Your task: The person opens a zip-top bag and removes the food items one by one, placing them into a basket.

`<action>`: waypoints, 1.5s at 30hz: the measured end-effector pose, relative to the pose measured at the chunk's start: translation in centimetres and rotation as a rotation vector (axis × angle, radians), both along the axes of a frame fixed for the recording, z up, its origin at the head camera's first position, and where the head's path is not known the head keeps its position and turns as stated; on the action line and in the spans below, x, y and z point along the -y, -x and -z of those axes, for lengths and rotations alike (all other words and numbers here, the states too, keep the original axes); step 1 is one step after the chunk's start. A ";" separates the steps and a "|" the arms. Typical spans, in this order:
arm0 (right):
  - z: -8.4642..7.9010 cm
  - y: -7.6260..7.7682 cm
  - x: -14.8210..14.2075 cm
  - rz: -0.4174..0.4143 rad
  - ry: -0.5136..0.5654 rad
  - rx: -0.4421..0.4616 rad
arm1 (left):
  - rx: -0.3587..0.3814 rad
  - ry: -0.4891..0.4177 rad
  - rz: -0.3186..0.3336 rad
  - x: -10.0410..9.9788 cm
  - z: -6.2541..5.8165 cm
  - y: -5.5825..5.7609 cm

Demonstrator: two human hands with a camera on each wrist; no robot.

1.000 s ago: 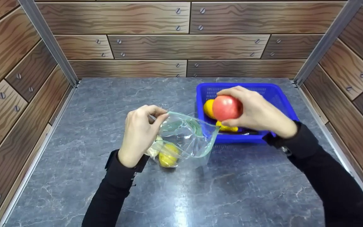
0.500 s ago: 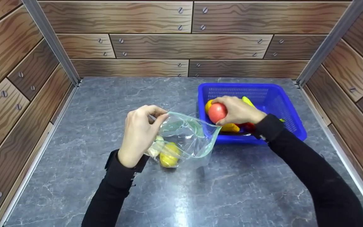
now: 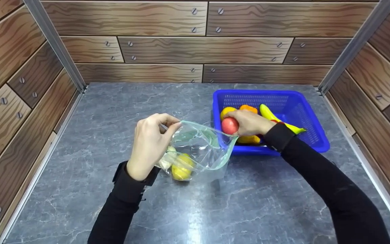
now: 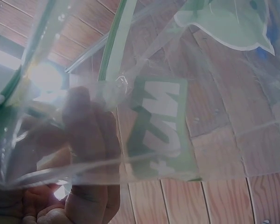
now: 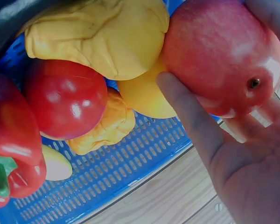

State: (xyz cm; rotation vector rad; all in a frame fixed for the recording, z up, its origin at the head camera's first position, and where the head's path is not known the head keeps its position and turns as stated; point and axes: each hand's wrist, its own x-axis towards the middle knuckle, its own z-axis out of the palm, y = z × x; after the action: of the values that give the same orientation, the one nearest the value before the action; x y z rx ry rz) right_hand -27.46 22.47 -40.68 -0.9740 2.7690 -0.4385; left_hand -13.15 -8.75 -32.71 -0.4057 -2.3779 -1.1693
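Note:
My left hand (image 3: 151, 144) pinches the rim of a clear zip bag (image 3: 212, 166) between thumb and fingers, and the bag's mouth gapes toward the right. A yellow lemon (image 3: 182, 167) and a pale bulb-shaped item (image 3: 166, 161) lie low in the bag. At the left end of the blue basket (image 3: 322, 147), my right hand (image 3: 251, 123) grips a pink-red apple (image 3: 230, 125). In the right wrist view the apple (image 5: 219, 56) sits against the thumb and fingers, beside a wrinkled yellow item (image 5: 98, 37). Printed green marks (image 4: 161, 128) show on the bag in the left wrist view.
The basket also holds a banana (image 3: 273, 117), a red bell pepper (image 5: 14, 144), a round red item (image 5: 67, 98), a smooth yellow fruit (image 5: 147, 95), a wrinkled orange item (image 5: 107, 126) and a dark item (image 5: 18, 18). Wood-patterned walls (image 3: 161, 49) enclose the grey tabletop (image 3: 130, 98).
My right hand has come down and left with the apple, from above the basket to its left end, uncovering the banana. The left hand and bag stay nearly still.

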 end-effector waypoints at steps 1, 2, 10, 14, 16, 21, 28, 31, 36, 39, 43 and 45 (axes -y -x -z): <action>0.0 0.0 0.0 -0.001 -0.005 -0.007 | 0.000 0.003 -0.001 0.0 0.0 0.0; 0.1 -0.1 0.1 -0.003 -0.014 -0.018 | 0.000 0.004 -0.002 0.0 0.0 -0.1; 0.7 -0.4 0.6 -0.027 -0.116 -0.082 | -0.008 0.013 0.000 -0.1 0.0 -0.2; 1.0 -0.4 0.8 -0.036 -0.162 -0.065 | -0.014 0.013 0.001 -0.1 -0.1 -0.2; 1.0 -0.4 0.8 -0.044 -0.166 -0.053 | -0.012 0.012 0.002 -0.1 -0.1 -0.3; 0.5 -0.5 0.2 -0.072 -0.145 -0.012 | -0.007 0.012 -0.005 -0.2 -0.3 -0.3; -2.0 -1.1 -1.1 -0.053 -0.009 -0.063 | -0.003 0.012 0.000 -0.2 -0.3 -0.2; -4.1 -2.2 -1.1 -0.040 0.072 -0.136 | -0.008 0.010 0.004 -0.2 -0.3 -0.2; -8.0 -5.6 0.1 -0.084 0.227 -0.266 | -0.011 0.003 0.014 -0.2 -0.3 -0.1; -9.6 -7.9 1.3 -0.154 0.320 -0.346 | -0.004 0.004 0.014 -0.3 -0.2 -0.1; -10.2 -10.3 3.5 -0.289 0.404 -0.366 | -0.001 0.011 0.011 -0.3 -0.1 -0.1; -9.9 -11.1 4.8 -0.347 0.390 -0.359 | -0.001 0.015 0.013 -0.3 -0.1 -0.1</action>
State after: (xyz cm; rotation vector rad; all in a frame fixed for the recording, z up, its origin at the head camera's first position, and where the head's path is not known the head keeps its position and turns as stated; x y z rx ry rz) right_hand -16.36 17.71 -30.79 -1.7426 2.7740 -0.8360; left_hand -13.02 -8.42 -32.56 -0.4268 -2.3873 -1.1577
